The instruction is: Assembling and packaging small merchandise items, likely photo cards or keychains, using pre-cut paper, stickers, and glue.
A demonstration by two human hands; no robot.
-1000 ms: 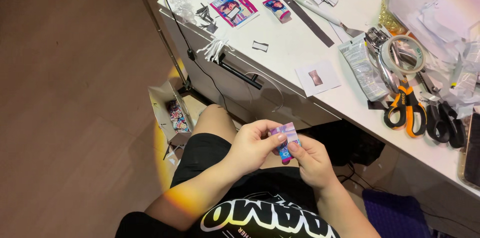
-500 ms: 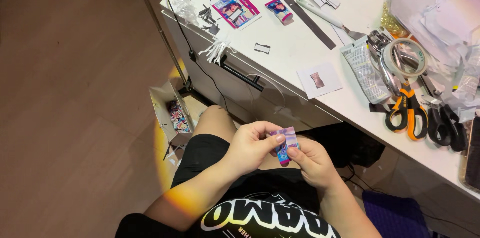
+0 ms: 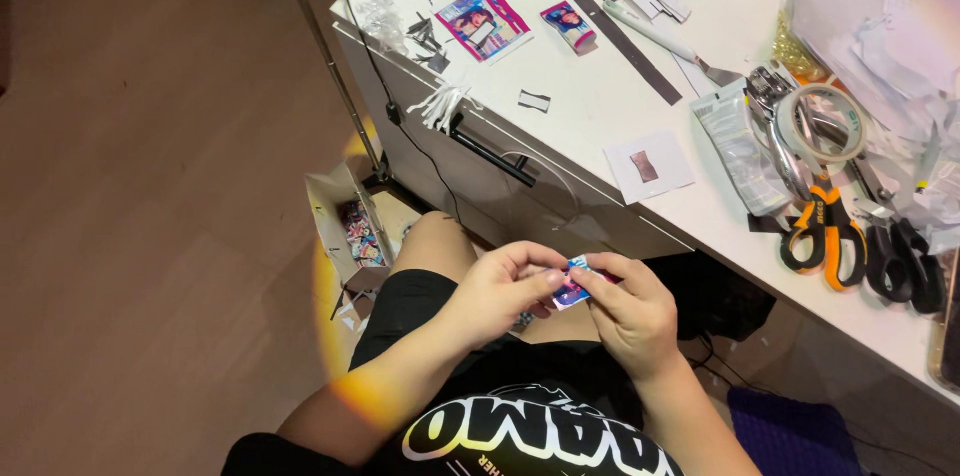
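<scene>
Both hands meet above my lap, in front of the white desk (image 3: 600,96). My left hand (image 3: 500,288) and my right hand (image 3: 628,312) pinch a small colourful printed card (image 3: 573,288) between fingertips; fingers cover most of it. I sit in black shorts and a black printed shirt, one knee showing below the desk edge.
The desk carries orange-handled scissors (image 3: 825,226), black scissors (image 3: 900,261), a tape roll (image 3: 822,124), a clear packet (image 3: 740,146), a white paper square (image 3: 648,166), printed cards (image 3: 482,22), a long dark ruler (image 3: 610,16). A small open box (image 3: 350,226) and a stand pole (image 3: 325,56) are on the wooden floor.
The card has sunk further between my fingers, with less of it showing. The view has shifted slightly; the hands stay over my lap.
</scene>
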